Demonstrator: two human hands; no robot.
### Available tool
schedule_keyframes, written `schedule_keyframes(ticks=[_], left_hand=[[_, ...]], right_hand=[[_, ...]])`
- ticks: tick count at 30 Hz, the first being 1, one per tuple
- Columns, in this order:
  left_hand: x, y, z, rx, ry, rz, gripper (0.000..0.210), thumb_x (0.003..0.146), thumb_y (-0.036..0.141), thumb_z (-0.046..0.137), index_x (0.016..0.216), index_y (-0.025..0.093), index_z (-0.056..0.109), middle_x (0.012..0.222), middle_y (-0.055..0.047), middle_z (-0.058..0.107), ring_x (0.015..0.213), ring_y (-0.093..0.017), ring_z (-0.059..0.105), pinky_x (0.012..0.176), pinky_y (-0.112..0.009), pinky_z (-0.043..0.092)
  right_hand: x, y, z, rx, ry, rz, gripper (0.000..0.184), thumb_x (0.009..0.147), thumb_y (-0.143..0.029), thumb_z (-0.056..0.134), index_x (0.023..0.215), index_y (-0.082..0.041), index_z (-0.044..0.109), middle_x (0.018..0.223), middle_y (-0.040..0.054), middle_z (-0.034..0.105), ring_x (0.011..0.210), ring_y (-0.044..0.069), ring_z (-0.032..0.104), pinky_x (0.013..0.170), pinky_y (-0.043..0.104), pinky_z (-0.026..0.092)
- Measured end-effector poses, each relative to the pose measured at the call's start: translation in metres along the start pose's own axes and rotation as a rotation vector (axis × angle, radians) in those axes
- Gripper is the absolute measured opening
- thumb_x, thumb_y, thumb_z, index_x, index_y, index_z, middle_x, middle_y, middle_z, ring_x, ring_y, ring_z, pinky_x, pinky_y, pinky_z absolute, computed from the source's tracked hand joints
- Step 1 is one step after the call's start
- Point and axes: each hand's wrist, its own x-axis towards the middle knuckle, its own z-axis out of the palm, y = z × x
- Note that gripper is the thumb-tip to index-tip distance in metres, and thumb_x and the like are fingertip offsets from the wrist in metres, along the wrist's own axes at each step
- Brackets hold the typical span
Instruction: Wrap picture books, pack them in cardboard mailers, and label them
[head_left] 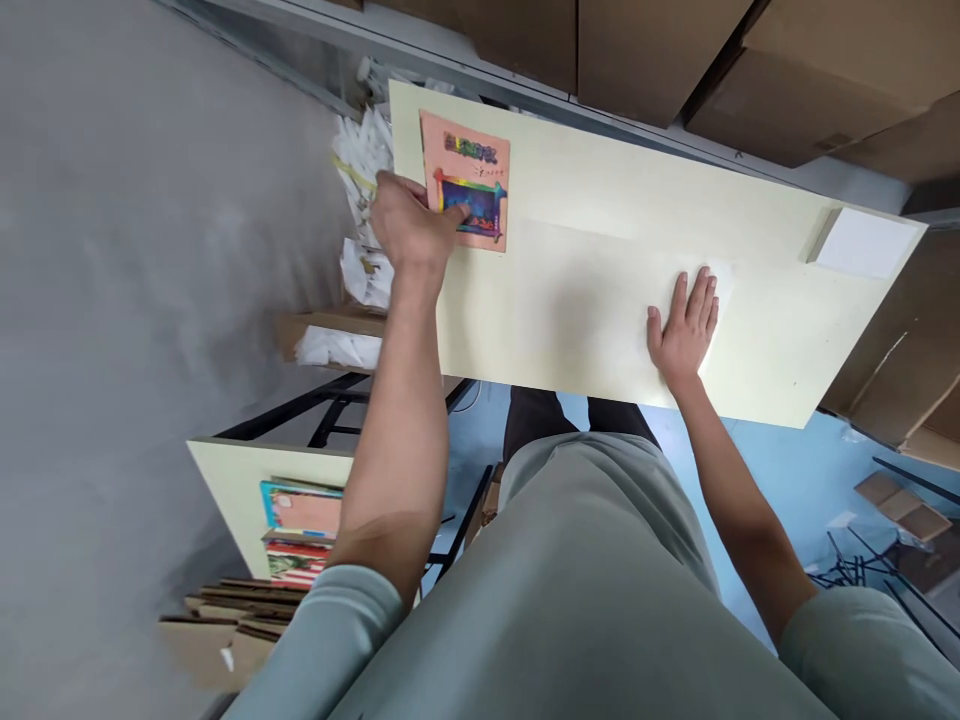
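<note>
A pale cream tabletop [570, 330] lies in front of me. Near its left end is a pink booklet [469, 160] with a colourful framed picture printed on it. My left hand [416, 220] grips the booklet's left edge, thumb on top of the picture and the other fingers partly hidden at the side. Farther right, my right hand [686, 330] rests palm down with fingers stretched out. Under it and to its left is a faint whitish rectangular sheet [555, 260], hard to tell from the tabletop. A white stack or block [866, 243] sits at the right end.
Cardboard boxes [645, 60] line the far side behind a metal rail. White crumpled material [364, 165] spills past the table's left end. At lower left, a second table [232, 490] carries colourful booklets [304, 510], with flattened cardboard [232, 625] beside it.
</note>
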Motion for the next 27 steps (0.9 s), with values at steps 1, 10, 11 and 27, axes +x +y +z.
schedule_keyframes(ticks=[1,10,11,27], left_hand=[[-0.006,0.010,-0.006,0.052,0.056,-0.064,0.049,0.080,0.010,0.104,0.097,0.016,0.059,0.099,0.000,0.076,0.106,-0.021,0.077,0.114,-0.043,0.061],[-0.132,0.081,-0.055,-0.503,-0.070,-0.094,0.023,0.097,0.039,0.089,0.107,0.020,0.080,0.087,0.002,0.070,0.060,-0.009,0.045,0.057,-0.026,0.041],[-0.145,0.081,-0.049,-0.533,-0.156,-0.155,0.023,0.096,0.041,0.090,0.104,0.023,0.081,0.082,0.002,0.067,0.059,-0.010,0.045,0.057,-0.027,0.041],[-0.158,0.044,0.001,-0.313,-0.296,-0.266,0.008,0.092,0.027,0.085,0.090,0.023,0.079,0.077,0.001,0.067,0.065,-0.015,0.058,0.062,-0.029,0.048]], right_hand=[[0.000,0.000,-0.001,0.001,-0.001,0.002,0.082,0.116,-0.057,0.034,0.186,-0.014,0.035,0.196,0.0235,0.028,0.186,0.038,0.022,0.144,0.071,0.029],[0.002,0.003,0.003,-0.016,0.006,-0.007,0.082,0.117,-0.058,0.029,0.187,-0.014,0.030,0.196,0.0234,0.026,0.186,0.039,0.019,0.144,0.073,0.027],[0.002,0.003,0.004,-0.023,0.011,-0.011,0.083,0.117,-0.059,0.028,0.187,-0.014,0.030,0.197,0.0234,0.025,0.186,0.039,0.019,0.144,0.073,0.027],[0.001,0.003,0.004,-0.005,0.002,-0.011,0.084,0.117,-0.061,0.028,0.187,-0.014,0.032,0.196,0.0239,0.028,0.186,0.039,0.020,0.145,0.073,0.026]])
